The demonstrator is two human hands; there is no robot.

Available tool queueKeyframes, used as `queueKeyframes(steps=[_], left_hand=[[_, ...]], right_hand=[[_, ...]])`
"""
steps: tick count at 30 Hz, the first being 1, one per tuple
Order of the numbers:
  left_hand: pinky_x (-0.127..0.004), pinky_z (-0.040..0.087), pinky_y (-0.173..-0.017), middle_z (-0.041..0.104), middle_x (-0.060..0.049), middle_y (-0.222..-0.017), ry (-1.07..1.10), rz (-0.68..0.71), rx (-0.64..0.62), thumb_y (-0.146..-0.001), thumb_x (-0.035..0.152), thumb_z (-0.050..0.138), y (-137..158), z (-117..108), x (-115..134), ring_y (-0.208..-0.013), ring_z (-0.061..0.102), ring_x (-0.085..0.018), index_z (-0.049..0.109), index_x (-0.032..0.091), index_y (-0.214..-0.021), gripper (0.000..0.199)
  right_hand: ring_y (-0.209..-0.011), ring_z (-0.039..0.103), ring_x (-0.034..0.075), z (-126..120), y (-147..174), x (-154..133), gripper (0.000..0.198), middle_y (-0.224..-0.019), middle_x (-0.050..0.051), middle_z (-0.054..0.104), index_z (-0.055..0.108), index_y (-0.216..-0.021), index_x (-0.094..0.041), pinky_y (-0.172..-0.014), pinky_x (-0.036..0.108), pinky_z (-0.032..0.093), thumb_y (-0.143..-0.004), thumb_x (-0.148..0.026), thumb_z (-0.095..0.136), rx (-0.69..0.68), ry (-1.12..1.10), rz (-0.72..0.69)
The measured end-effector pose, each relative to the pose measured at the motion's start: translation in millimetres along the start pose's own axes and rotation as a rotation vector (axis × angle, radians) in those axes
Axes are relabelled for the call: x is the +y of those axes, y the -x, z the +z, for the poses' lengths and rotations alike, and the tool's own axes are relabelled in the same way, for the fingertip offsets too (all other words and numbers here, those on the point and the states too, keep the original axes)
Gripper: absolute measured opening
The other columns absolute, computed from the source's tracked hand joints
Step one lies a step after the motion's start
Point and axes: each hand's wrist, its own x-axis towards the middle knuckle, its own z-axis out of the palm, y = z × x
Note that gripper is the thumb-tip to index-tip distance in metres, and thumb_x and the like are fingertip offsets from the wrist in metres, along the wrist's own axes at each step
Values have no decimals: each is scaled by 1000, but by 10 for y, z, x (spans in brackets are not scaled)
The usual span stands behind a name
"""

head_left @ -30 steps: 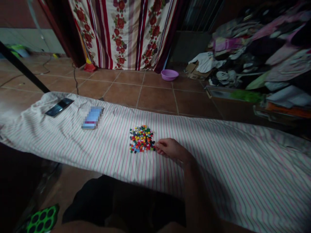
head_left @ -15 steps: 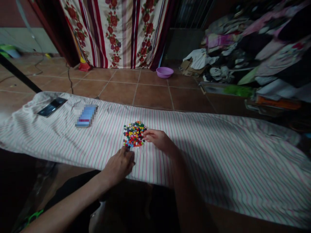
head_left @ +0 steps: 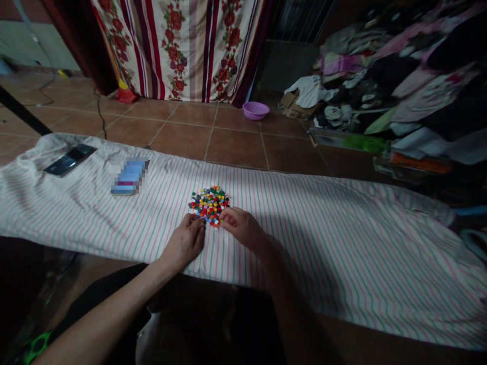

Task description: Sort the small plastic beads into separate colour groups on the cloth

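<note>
A heap of small multicoloured pieces (head_left: 210, 200), like tiny blocks or beads, lies on a striped cloth (head_left: 289, 223). At the heap's near left edge is my left hand (head_left: 185, 239), its fingers curled in and closed. Whatever those fingers hold, if anything, is too small to tell. My right hand (head_left: 243, 227) touches the near right side, thumb and fingers pinched together. A yellow-green speck shows by the right fingertips; whether it is gripped I cannot make out.
Left of the heap lie a phone with a lit, blurred screen (head_left: 130, 176) and a dark phone (head_left: 70, 160). Beyond the cloth, a purple basin (head_left: 255, 111) stands on the tiled floor. Clothes (head_left: 411, 86) are piled at the far right.
My right hand has come nearer along the heap's right side, its fingers now more curled. The left hand has shifted slightly up and left, its fingers drawn in. The whole view has moved a little.
</note>
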Motion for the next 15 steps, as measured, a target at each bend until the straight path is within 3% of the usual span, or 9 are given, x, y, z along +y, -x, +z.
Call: queueKeyframes(steps=[4, 15], left_hand=[[-32, 54, -77, 55, -9, -97, 48, 25, 40, -93, 26, 37, 30, -20, -36, -86, 60, -16, 59, 16, -105, 27], [-27, 54, -74, 56, -7, -91, 12, 121, -51, -95, 24, 34, 56, 51, 46, -82, 58, -14, 63, 16, -99, 30]], right_hand=[[-66, 52, 10, 67, -47, -5, 13, -76, -1, 56, 61, -79, -18, -65, 22, 39, -78, -5, 58, 0, 59, -75], [-70, 51, 12, 157, -1, 35, 10, -82, 1, 55, 57, -79, -18, -68, 25, 41, -81, -8, 57, 21, 107, -99]])
